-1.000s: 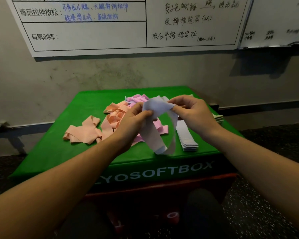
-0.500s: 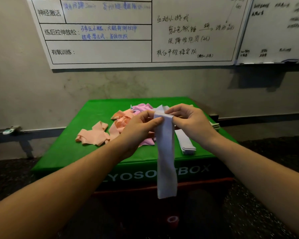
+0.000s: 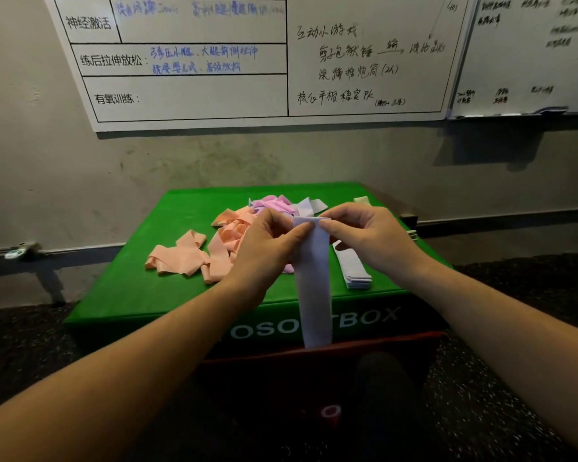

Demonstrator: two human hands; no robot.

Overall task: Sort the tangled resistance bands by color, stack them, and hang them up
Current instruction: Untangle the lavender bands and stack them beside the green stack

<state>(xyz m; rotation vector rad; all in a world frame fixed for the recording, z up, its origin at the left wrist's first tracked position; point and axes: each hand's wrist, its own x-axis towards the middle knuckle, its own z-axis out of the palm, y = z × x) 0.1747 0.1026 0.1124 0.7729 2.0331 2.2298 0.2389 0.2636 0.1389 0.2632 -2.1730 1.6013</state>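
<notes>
Left hand [image 3: 267,251] and right hand [image 3: 364,238] both pinch the top of one lavender band [image 3: 314,288], hanging straight above the green box [image 3: 131,288]. Approx. half sorted: lavender stack [image 3: 356,273] started; peach bands [image 3: 197,251] and pink bands [image 3: 271,204] still tangled, nothing hung yet.

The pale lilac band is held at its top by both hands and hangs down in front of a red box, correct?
Not quite: the head view shows the box is green. Both the left hand and the right hand do pinch the pale lilac band at its top.

Pale lavender band [image 3: 314,288]; peach bands [image 3: 194,258]; pink bands [image 3: 274,204]; green box [image 3: 141,288], white lettering.
</notes>
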